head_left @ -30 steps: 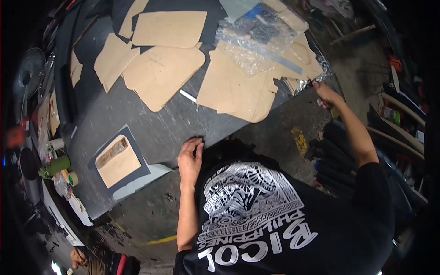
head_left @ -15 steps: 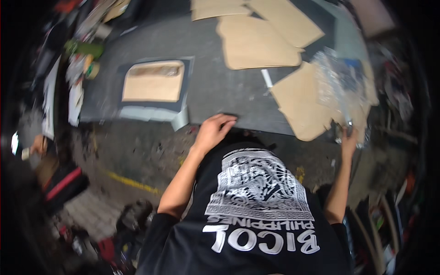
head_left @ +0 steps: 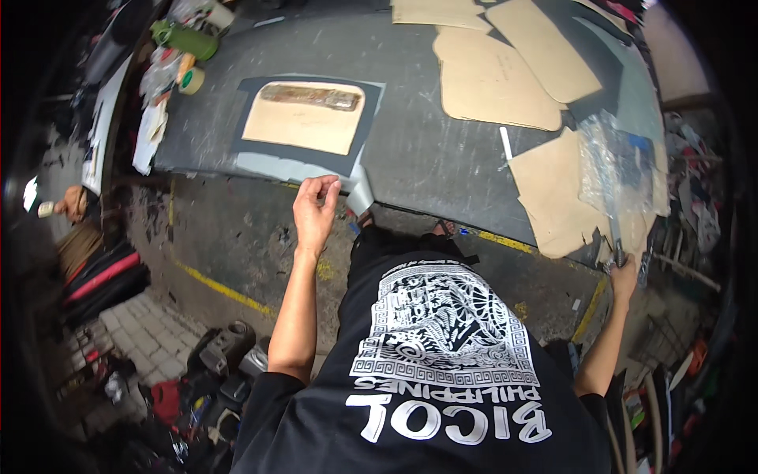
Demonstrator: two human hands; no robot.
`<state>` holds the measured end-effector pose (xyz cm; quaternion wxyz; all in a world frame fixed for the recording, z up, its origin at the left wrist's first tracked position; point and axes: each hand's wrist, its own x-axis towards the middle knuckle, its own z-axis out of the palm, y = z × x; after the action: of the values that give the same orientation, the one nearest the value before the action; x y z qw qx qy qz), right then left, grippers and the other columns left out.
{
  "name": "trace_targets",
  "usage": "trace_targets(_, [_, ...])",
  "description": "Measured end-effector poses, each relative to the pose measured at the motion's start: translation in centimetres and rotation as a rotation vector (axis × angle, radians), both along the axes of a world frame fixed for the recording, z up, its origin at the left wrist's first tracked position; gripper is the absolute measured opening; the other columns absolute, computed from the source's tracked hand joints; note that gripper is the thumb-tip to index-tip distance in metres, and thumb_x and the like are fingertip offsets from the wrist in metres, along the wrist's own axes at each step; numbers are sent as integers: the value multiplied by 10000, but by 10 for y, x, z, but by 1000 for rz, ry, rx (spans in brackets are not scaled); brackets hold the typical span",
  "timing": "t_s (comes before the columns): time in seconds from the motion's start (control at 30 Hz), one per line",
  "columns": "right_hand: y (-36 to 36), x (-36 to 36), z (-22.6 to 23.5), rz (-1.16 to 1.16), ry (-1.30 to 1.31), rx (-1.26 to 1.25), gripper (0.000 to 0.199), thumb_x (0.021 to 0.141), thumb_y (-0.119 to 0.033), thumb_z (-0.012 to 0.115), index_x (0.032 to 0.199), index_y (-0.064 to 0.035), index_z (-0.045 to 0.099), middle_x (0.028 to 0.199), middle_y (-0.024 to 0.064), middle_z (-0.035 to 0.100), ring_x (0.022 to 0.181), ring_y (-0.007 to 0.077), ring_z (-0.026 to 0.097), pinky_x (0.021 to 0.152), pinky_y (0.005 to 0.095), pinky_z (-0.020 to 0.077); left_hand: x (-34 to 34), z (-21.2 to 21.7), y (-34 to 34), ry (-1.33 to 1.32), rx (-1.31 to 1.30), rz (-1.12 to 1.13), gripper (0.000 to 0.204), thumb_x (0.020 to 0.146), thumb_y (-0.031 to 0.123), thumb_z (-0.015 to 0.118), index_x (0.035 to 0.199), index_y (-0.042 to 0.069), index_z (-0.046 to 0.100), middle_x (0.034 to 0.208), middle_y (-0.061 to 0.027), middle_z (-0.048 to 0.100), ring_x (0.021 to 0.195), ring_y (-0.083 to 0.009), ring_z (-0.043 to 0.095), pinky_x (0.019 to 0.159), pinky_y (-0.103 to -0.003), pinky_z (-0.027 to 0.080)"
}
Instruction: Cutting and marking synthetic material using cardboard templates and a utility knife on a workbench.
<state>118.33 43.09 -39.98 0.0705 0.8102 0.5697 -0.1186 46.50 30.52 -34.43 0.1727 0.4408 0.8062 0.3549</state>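
Note:
My left hand (head_left: pixel 316 209) is raised at the near table edge, its fingers loosely bent and thumb a little apart, with nothing visible in it. Just beyond it lies a tan cardboard pattern (head_left: pixel 304 130) on dark sheet material (head_left: pixel 365 130) with a grey underside that hangs over the edge in a curl. A long brown-taped bar (head_left: pixel 308 97) rests on the pattern. At the table's right corner my right hand (head_left: pixel 624 278) is closed around what looks like scissors (head_left: pixel 617 233), their grey blades pointing away beside crumpled clear plastic (head_left: pixel 604 170). The grip itself is partly hidden.
More cardboard patterns (head_left: pixel 497 83) overlap on the right half of the dark table (head_left: pixel 410 150). A white strip (head_left: pixel 506 143) lies beside them. A green bottle (head_left: pixel 185 41) and a tape roll (head_left: pixel 192 80) stand at the left edge. Another person's hand (head_left: pixel 75 203) shows far left.
My left hand has left the table's edge and moved left, towards the sheet with the pattern. My right hand still grips the scissors at the right corner. The whole view has shifted.

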Motion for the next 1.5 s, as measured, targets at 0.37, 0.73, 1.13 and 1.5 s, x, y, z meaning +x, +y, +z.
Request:
trace_targets(0.37, [-320, -36, 20, -481, -328, -39, 647, 816, -497, 719, 1292, -62, 660, 1165, 242, 708, 1085, 458, 661, 934, 520, 514, -23, -16, -8, -254, -33, -427, 134, 924, 131, 748, 1038, 60, 762, 881, -72, 683, 745, -150, 662, 683, -287, 544])
trace_targets(0.73, [-196, -333, 18, -43, 287, 42, 544, 760, -295, 857, 1189, -31, 654, 1095, 222, 713, 1029, 410, 689, 871, 441, 536, -90, -31, -18, -173, 19, -416, 139, 923, 132, 749, 1043, 62, 760, 868, -66, 683, 714, -162, 670, 651, -291, 552])
trace_targets(1.13, [32, -576, 44, 865, 497, -102, 491, 843, -325, 823, 1155, 3, 633, 1002, 234, 679, 888, 430, 668, 815, 472, 527, -69, -21, -34, -67, -4, -27, 133, 921, 154, 744, 1013, 60, 763, 897, -71, 712, 781, -206, 692, 679, -316, 554])
trace_targets(1.5, [60, -616, 43, 1018, 816, -8, 401, 962, -251, 701, 1263, -3, 613, 1142, 231, 650, 1067, 403, 651, 940, 426, 510, -264, -56, 22, 486, -15, 193, 629, 822, 448, 818, 1323, 105, 653, 1331, -138, 620, 1254, -355, 564, 1024, -447, 475])
